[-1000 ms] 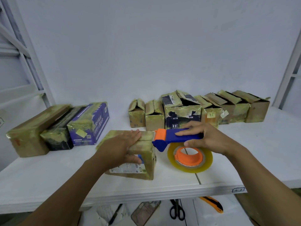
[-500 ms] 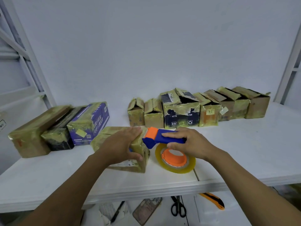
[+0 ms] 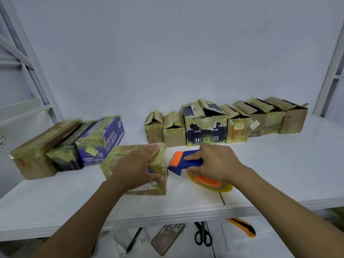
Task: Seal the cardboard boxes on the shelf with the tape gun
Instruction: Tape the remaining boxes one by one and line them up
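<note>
A small tape-covered cardboard box lies on the white shelf near its front edge. My left hand grips the box's right end, fingers over the top and thumb on the front face. Just right of the box, my right hand holds the blue and orange tape gun by its handle. The gun's orange blade end points at the box, a short gap away. Its yellowish tape roll hangs below my hand.
Several open-flapped boxes stand in a row at the back right. Three closed boxes lie at the left. Below the shelf edge lie scissors, a yellow utility knife, a phone and a pen. Shelf posts rise at both sides.
Both hands, the box and the tape gun have shifted left on the shelf. The tape gun has come off the box's right end and tilted, so the roll now lies flatter.
</note>
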